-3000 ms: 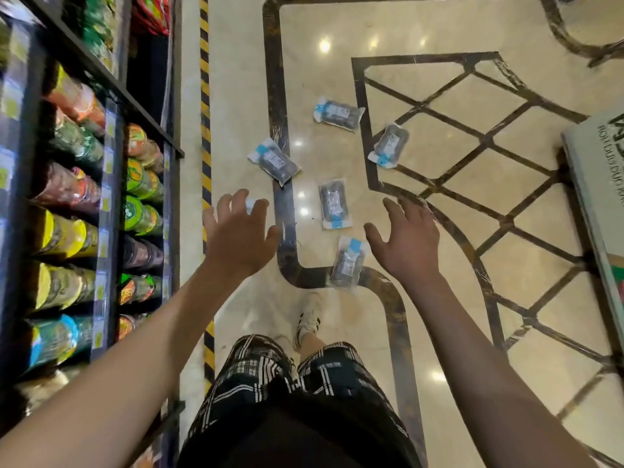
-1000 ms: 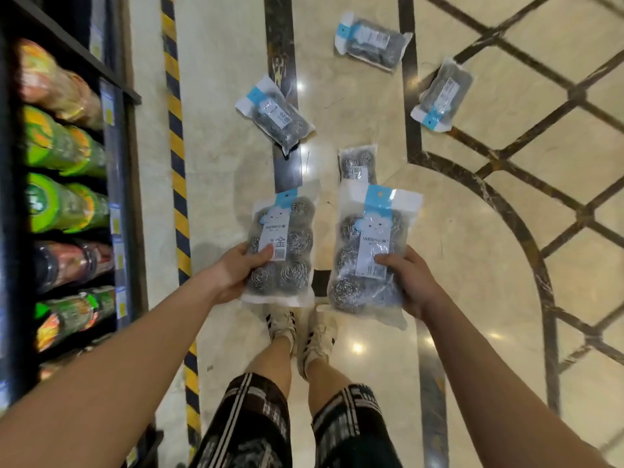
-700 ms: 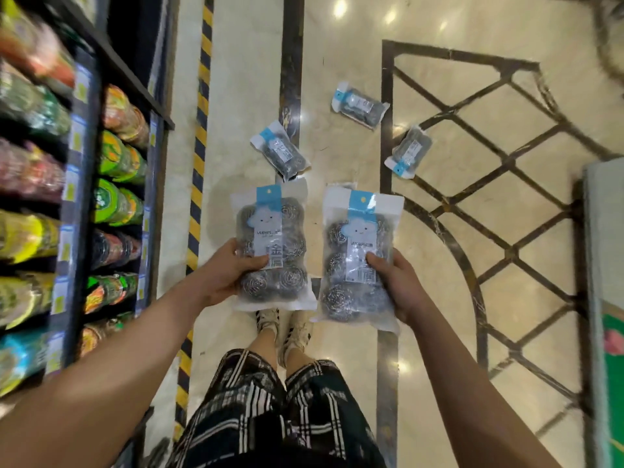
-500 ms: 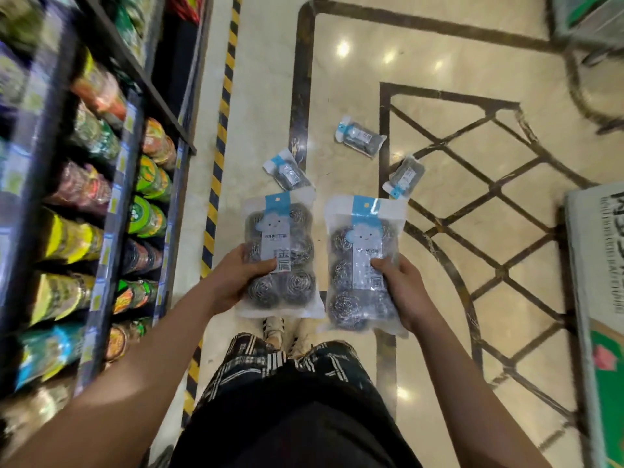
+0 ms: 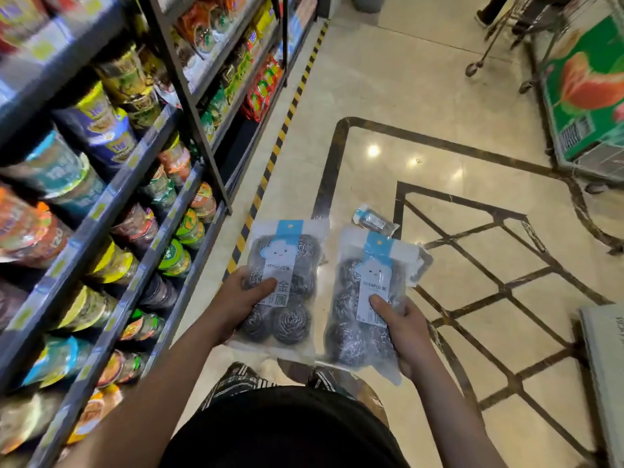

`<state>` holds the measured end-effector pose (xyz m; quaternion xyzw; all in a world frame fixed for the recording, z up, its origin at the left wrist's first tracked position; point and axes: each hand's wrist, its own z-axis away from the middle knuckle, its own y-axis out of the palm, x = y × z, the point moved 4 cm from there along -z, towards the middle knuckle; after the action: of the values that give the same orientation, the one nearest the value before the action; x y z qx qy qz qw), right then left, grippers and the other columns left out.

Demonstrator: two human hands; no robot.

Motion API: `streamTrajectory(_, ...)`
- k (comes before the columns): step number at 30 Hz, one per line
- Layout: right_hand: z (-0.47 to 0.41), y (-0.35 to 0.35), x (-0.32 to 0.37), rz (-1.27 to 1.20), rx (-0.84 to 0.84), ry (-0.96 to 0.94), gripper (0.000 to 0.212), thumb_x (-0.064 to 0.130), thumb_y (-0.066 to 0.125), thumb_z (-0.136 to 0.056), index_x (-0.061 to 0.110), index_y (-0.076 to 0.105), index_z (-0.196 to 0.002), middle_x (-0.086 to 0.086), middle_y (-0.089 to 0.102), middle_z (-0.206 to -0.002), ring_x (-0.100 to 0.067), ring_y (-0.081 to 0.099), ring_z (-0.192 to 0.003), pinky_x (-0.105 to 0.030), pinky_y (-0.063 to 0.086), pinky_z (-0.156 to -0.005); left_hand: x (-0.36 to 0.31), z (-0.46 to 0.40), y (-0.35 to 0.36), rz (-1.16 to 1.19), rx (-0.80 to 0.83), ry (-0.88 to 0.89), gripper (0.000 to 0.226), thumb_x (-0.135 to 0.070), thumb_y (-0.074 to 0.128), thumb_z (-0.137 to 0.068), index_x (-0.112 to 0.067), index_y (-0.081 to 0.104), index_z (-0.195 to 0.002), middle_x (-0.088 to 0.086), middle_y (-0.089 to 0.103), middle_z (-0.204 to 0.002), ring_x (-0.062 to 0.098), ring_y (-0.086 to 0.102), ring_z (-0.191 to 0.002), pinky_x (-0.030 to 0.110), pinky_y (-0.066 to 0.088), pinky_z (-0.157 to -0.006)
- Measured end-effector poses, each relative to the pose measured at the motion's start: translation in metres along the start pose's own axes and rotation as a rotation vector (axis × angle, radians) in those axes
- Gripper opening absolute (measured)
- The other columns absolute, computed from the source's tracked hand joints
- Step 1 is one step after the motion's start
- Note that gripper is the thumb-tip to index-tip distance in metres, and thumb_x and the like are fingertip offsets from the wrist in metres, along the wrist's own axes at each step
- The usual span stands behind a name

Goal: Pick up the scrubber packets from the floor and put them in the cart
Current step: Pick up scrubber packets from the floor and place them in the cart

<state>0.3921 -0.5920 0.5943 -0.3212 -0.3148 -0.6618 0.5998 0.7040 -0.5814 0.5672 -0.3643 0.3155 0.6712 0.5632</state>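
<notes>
Head view: the left hand [image 5: 236,300] grips one packet [image 5: 283,285], fingers curled behind it and thumb pressed on the label. The right hand [image 5: 401,327] grips a second packet [image 5: 366,298] the same way. Three seconds ago both hands were empty above the floor [image 5: 422,96]; both packets are now lifted and the view has risen. At least one more packet [image 5: 373,220] lies on the floor beyond. Wheeled legs at upper right may be the cart [image 5: 499,35]. Judgement: pickup done; carry and deposit remain.
</notes>
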Motion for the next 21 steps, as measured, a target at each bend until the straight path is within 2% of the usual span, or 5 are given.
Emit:
streamTrajectory(3,-0.010,-0.003,0.013,0.057,0.081,-0.026,0.025,0.012,0.076,-0.094,0.010,0.072,-0.119,-0.013,0.082,-0.108,-0.033,0.080,-0.095,-0.043,0.063,-0.081,0.002,0.023,0.005,0.046,-0.082,0.022,0.022,-0.014,0.073,-0.094,-0.016,0.064,-0.114,-0.004,0.080,-0.101,0.014,0.077,-0.094,0.031,0.061,-0.078)
streamTrajectory(6,-0.016,0.000,0.023,0.133,0.173,-0.049,0.021,0.012,0.076,-0.095,0.010,0.071,-0.115,-0.005,0.084,-0.098,-0.022,0.081,-0.085,-0.033,0.064,-0.068,0.015,0.053,0.011,0.124,-0.194,0.028,0.020,-0.011,0.071,-0.094,-0.019,0.065,-0.111,-0.008,0.081,-0.096,0.008,0.077,-0.085,0.019,0.058,-0.064)
streamTrajectory(8,-0.018,0.006,0.027,0.178,0.221,-0.059,0.019,0.011,0.077,-0.094,0.012,0.071,-0.112,0.002,0.084,-0.092,-0.014,0.080,-0.080,-0.025,0.062,-0.061,0.027,0.075,0.013,0.181,-0.278,0.029,0.019,-0.014,0.072,-0.094,-0.021,0.066,-0.111,-0.003,0.081,-0.099,0.014,0.078,-0.088,0.025,0.060,-0.066)
streamTrajectory(11,-0.022,0.019,0.024,0.266,0.335,-0.067,0.021,0.013,0.079,-0.093,0.013,0.072,-0.113,-0.004,0.083,-0.101,-0.023,0.081,-0.090,-0.032,0.064,-0.070,0.050,0.106,0.016,0.265,-0.394,0.029,0.018,-0.019,0.069,-0.097,-0.022,0.067,-0.114,0.002,0.081,-0.102,0.023,0.078,-0.092,0.040,0.062,-0.075)
streamTrajectory(21,0.026,0.118,-0.007,0.575,0.790,-0.097,0.039,0.023,0.083,-0.091,0.015,0.067,-0.126,0.004,0.078,-0.115,0.000,0.077,-0.092,-0.014,0.057,-0.067,0.130,0.236,0.014,0.678,-0.866,0.070,0.020,-0.020,0.068,-0.097,-0.022,0.069,-0.117,0.008,0.080,-0.107,0.030,0.077,-0.094,0.041,0.063,-0.075)
